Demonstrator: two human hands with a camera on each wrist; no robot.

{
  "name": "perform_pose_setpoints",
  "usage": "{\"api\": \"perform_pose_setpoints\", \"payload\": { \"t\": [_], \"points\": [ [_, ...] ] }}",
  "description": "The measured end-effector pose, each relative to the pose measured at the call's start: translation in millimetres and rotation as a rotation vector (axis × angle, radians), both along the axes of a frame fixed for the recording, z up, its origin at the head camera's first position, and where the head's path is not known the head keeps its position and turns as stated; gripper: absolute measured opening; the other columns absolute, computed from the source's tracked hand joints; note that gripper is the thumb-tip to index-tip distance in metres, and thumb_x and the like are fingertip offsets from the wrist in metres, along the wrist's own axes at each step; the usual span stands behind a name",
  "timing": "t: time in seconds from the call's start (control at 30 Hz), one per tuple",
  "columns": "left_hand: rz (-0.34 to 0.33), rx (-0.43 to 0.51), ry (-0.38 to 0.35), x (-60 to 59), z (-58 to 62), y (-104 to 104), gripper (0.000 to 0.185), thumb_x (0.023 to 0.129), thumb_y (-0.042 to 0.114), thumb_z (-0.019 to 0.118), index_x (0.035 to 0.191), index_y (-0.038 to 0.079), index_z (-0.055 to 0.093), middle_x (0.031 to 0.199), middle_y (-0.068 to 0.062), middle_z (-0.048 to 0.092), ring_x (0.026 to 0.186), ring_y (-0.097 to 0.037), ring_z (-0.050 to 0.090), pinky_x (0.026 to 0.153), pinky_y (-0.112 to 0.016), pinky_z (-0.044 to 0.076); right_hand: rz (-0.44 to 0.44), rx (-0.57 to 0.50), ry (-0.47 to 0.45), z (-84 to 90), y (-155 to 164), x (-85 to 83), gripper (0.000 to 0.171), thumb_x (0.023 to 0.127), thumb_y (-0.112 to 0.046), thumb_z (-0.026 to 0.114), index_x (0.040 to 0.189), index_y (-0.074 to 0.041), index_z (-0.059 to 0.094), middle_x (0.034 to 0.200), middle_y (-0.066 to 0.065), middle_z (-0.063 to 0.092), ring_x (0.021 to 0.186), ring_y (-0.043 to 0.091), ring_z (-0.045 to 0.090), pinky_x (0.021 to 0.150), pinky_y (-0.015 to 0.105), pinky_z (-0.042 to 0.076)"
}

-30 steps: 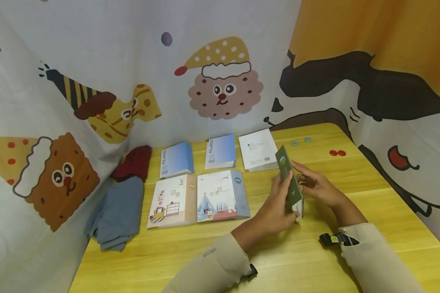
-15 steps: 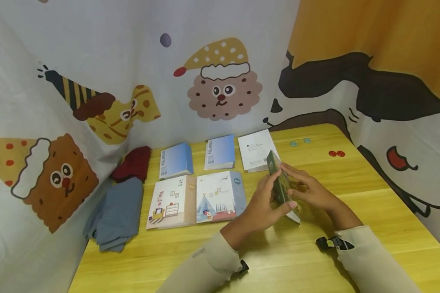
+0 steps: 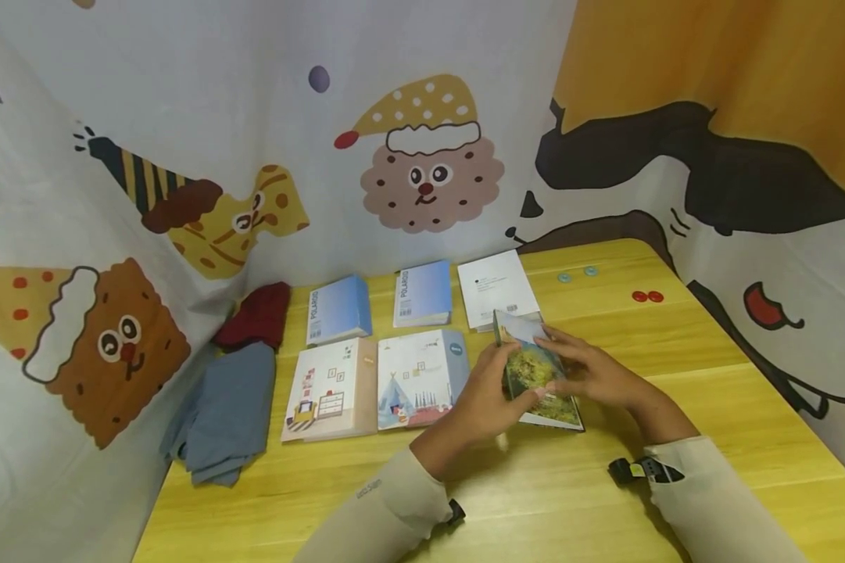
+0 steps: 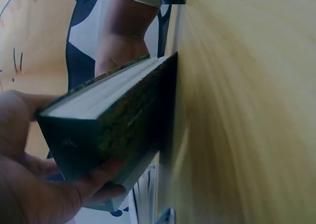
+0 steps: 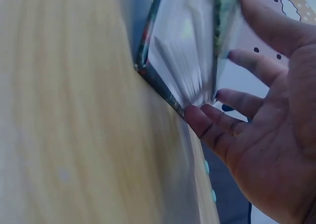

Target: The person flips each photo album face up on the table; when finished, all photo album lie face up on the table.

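Observation:
A thick photo album (image 3: 531, 366) with a green spine and a tree-landscape cover stands tilted on the right half of the table, its cover facing me. My left hand (image 3: 480, 395) grips it along the spine, thumb on the front cover. In the left wrist view the green spine (image 4: 69, 140) lies within that hand's fingers. The right hand (image 3: 601, 374) holds the opposite side, thumb over the cover. In the right wrist view its fingertips are at the free edges, where white pages (image 5: 180, 41) fan apart between the covers.
Two blue albums (image 3: 422, 291) and a white one (image 3: 495, 285) lie along the back. Two illustrated albums (image 3: 331, 387) lie in front of them. Folded grey-blue cloth (image 3: 225, 414) and dark red fabric (image 3: 256, 313) sit at left. Red buttons (image 3: 648, 296) and teal buttons (image 3: 564, 277) lie at back right.
Both hands have turned the album, so its landscape cover now faces me instead of the green spine. It has also moved slightly left and lower, and the right thumb has come onto the cover.

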State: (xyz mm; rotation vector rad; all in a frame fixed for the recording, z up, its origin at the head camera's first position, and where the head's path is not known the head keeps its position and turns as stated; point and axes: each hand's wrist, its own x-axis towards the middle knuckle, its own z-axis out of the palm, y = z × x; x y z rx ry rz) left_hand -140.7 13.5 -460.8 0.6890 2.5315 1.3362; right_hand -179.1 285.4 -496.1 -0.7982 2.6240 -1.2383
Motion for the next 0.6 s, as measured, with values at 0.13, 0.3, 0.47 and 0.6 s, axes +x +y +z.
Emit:
{"api": "perform_pose_setpoints", "payload": {
  "t": [0.13, 0.3, 0.47, 0.6],
  "points": [
    [0.018, -0.080, -0.055, -1.8, -4.3, -3, 0.086, 0.103, 0.043, 0.075, 0.173, 0.015, 0.032, 0.180, -0.027, 0.018, 0.163, -0.049, 0.034, 0.124, -0.066, 0.044, -0.004, 0.034, -0.010, -0.1, 0, 1.4, 0.080, 0.096, -0.023, 0.085, 0.164, -0.004, 0.048, 0.178, 0.034, 0.021, 0.153, 0.067, 0.036, 0.108, 0.075, 0.052],
    [0.021, -0.207, -0.100, -2.6, -9.3, -1, 0.094, 0.101, 0.049, 0.077, 0.175, 0.017, 0.028, 0.181, -0.028, 0.017, 0.163, -0.049, 0.035, 0.123, -0.062, 0.047, -0.039, 0.097, -0.013, -0.8, -2, 2.6, 0.084, 0.091, -0.029, 0.091, 0.161, -0.002, 0.052, 0.175, 0.035, 0.026, 0.152, 0.066, 0.037, 0.108, 0.073, 0.053],
    [0.033, -0.280, -0.091, -2.7, -12.9, 1, 0.096, 0.100, 0.055, 0.076, 0.175, 0.019, 0.028, 0.179, -0.028, 0.022, 0.161, -0.046, 0.040, 0.120, -0.060, 0.050, -0.068, 0.157, -0.008, -3.3, -2, 1.7, 0.086, 0.088, -0.031, 0.093, 0.160, -0.005, 0.055, 0.176, 0.032, 0.029, 0.153, 0.063, 0.037, 0.111, 0.074, 0.050],
    [0.038, -0.358, -0.012, -4.1, -15.7, 0, 0.096, 0.100, 0.061, 0.074, 0.174, 0.018, 0.031, 0.177, -0.030, 0.027, 0.166, -0.048, 0.028, 0.126, -0.062, 0.043, -0.081, 0.192, 0.012, -6.2, 0, -0.7, 0.086, 0.087, -0.034, 0.093, 0.160, -0.008, 0.056, 0.177, 0.028, 0.030, 0.155, 0.061, 0.034, 0.116, 0.080, 0.040]
  ]
}}
